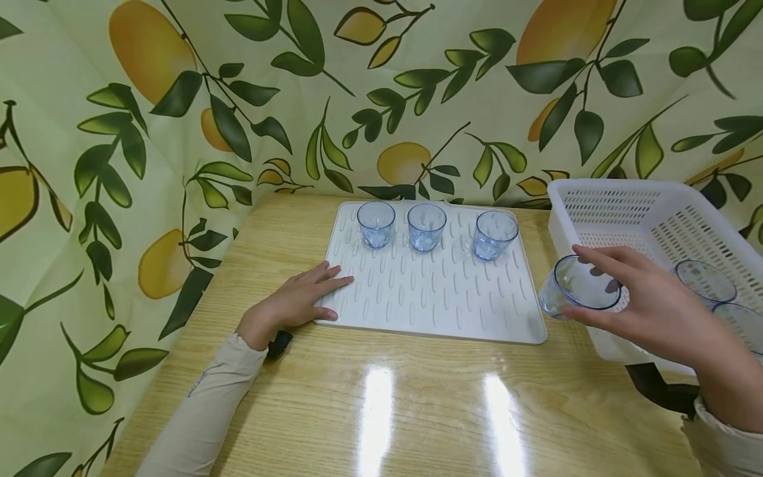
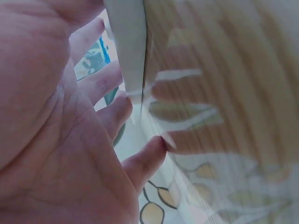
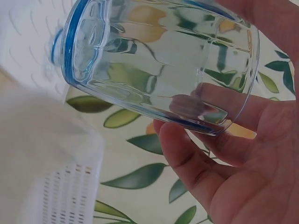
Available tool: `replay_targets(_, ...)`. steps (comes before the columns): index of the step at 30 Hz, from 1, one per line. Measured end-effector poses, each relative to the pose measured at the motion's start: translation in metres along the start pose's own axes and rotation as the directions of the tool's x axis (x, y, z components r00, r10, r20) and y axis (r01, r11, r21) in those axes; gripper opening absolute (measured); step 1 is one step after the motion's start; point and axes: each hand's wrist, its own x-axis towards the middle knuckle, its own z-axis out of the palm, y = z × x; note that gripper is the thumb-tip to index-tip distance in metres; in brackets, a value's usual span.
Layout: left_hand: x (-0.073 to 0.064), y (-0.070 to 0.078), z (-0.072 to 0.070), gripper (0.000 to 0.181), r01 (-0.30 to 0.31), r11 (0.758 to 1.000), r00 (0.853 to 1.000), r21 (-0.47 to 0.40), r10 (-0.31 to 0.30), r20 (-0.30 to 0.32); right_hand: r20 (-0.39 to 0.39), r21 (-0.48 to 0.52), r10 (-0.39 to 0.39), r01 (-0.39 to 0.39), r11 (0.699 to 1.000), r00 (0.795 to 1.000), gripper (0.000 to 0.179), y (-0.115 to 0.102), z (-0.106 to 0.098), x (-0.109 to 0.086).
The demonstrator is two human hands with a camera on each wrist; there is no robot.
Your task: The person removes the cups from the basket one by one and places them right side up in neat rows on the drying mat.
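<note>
My right hand (image 1: 650,301) grips a clear, blue-tinted glass (image 1: 554,295) by its rim side, thumb on one side and fingers on the other. The glass tilts in the air between the mat and the basket; its thick blue base shows in the right wrist view (image 3: 77,42). My left hand (image 1: 304,295) lies with fingers spread at the left edge of a white ridged drying mat (image 1: 417,298). Three similar glasses stand upright along the mat's far side: a left one (image 1: 376,225), a middle one (image 1: 426,227) and a right one (image 1: 494,235).
A white perforated plastic basket (image 1: 620,192) stands to the right, with two more glasses inside, one farther (image 1: 706,281) and one nearer (image 1: 742,324). The wooden table (image 1: 298,397) meets a leaf-and-fruit patterned cloth (image 1: 405,99) at the back and left.
</note>
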Motion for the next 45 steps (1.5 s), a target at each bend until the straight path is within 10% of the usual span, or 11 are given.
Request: replay_targets(45, 0.000, -0.001, 0.000, 0.074, -0.001, 1.000, 1.000, -0.010, 0.001, 0.000, 0.106, 0.169, -0.231, 0.211, 0.963, 0.967, 0.085, -0.097, 0.049, 0.039)
